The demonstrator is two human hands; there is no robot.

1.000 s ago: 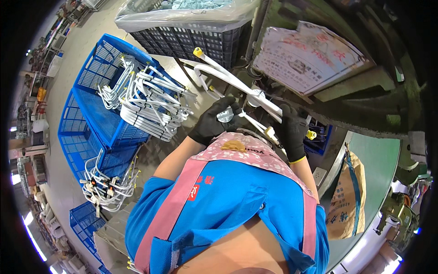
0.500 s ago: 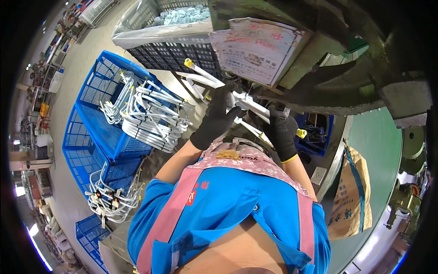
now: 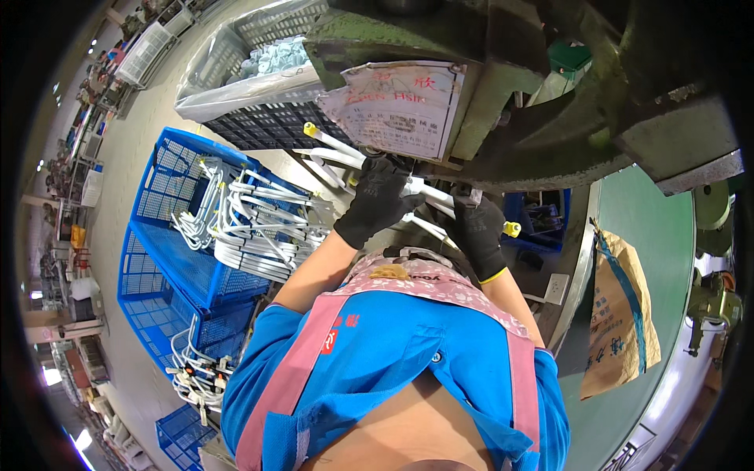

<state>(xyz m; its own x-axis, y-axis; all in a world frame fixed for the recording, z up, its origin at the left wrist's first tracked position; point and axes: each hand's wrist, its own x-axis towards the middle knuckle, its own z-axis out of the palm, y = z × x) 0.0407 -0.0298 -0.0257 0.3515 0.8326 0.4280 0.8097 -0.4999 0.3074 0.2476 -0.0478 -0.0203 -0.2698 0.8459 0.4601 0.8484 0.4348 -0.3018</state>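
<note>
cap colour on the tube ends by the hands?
Yellow caps on white tubes; head view shows them best, beside the right hand.

Bright, sharp centre — fisheye-bent, dark rim

- The green machine overhangs both gloved hands, closing off the room above them; its paper sign hangs just over the left hand.
- Left of the machine, a blue crate heaped with white bent tubes blocks that side.
- Behind the crate, a black basket fills the space.
- Right of the machine, the green tabletop lies bare up to a brown paper sack.
</note>
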